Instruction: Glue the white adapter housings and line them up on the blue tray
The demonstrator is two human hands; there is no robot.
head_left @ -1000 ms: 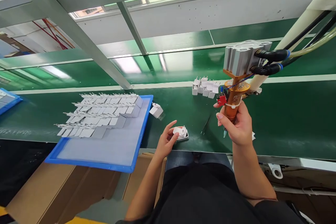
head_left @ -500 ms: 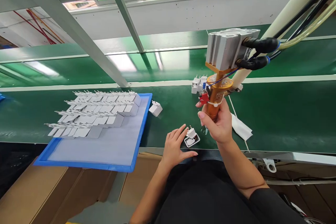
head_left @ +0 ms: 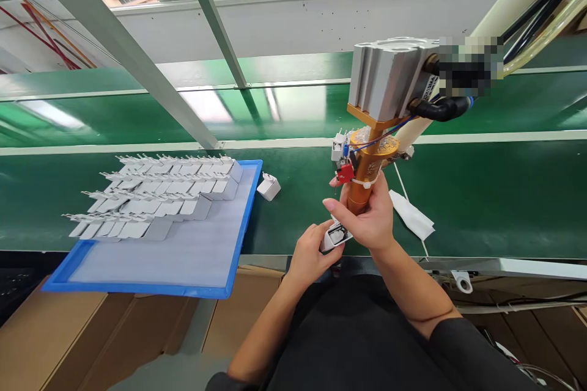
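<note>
My left hand (head_left: 312, 255) is closed on a small white plug charger housing (head_left: 327, 243) at the table's near edge, thumb on the near side and fingers on the far side. Its open face is turned up, and dark and metal parts show inside. My right hand (head_left: 376, 220) is wrapped round the orange barrel of a pneumatic hand tool (head_left: 361, 197), which has a silver air cylinder (head_left: 389, 82) on top and a red switch on its side. The tool's lower end is over the housing; my right hand hides its tip, so I cannot tell whether they touch.
A blue-rimmed tray (head_left: 243, 238) on the left bears rows of white plug chargers (head_left: 156, 195). One loose charger (head_left: 268, 187) lies right of the tray. More white housings (head_left: 338, 146) stand behind the tool. A white paper piece (head_left: 413, 217) lies to the right. Black hoses (head_left: 443, 110) run from the cylinder.
My left hand has closed on the housing, where it was open beside it. My right hand has brought the tool left and over the housing. The white plug piece on it is now mostly hidden.
</note>
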